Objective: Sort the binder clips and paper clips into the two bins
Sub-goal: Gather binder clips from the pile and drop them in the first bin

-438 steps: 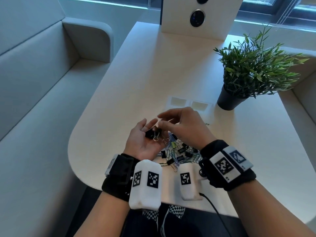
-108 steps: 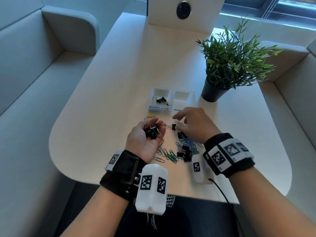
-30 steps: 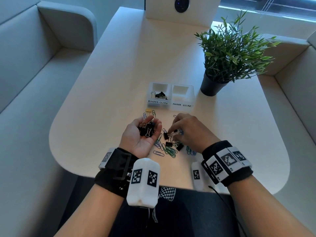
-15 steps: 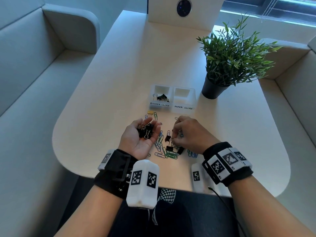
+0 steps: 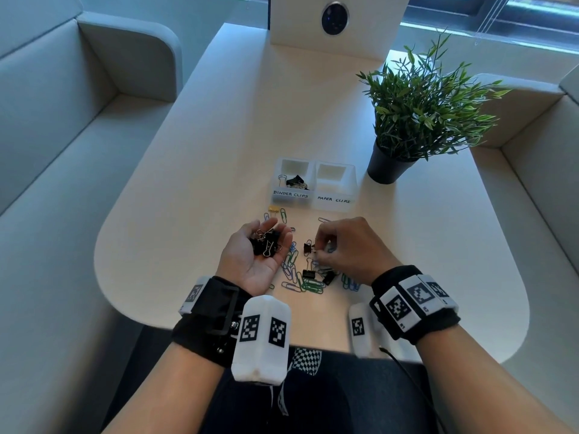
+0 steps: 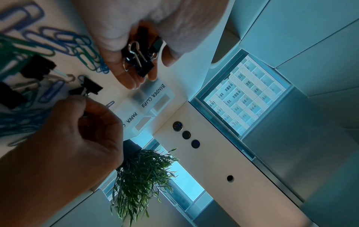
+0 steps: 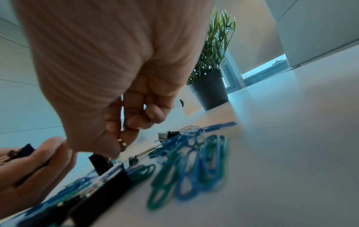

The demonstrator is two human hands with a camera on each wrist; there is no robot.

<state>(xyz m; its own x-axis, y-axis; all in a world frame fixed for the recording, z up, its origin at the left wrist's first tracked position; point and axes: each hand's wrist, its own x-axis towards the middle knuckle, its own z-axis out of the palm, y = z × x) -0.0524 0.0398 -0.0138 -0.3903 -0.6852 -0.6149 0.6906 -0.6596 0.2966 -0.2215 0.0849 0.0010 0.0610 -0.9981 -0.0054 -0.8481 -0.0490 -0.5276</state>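
Note:
My left hand (image 5: 266,245) lies palm up and cupped above the table, carrying several black binder clips (image 5: 265,243), which also show in the left wrist view (image 6: 140,59). My right hand (image 5: 321,245) pinches the wire handle of one black binder clip (image 5: 308,247) just above the pile; that clip (image 6: 89,87) hangs from the fingertips. Blue and green paper clips (image 5: 294,275) lie scattered with two more black binder clips (image 5: 309,274) among them. The "BINDER CLIPS" bin (image 5: 290,200) holds a few clips. The "PAPER CLIPS" bin (image 5: 334,205) looks empty.
A potted plant (image 5: 387,166) stands right of the bins. A small yellow binder clip (image 5: 273,209) and loose paper clips lie just before the bins. A white panel (image 5: 332,23) rises at the table's far end. Grey sofas flank the table.
My right hand's fingers have closed on a black binder clip and raised it slightly off the pile. My left hand stays cupped with its clips.

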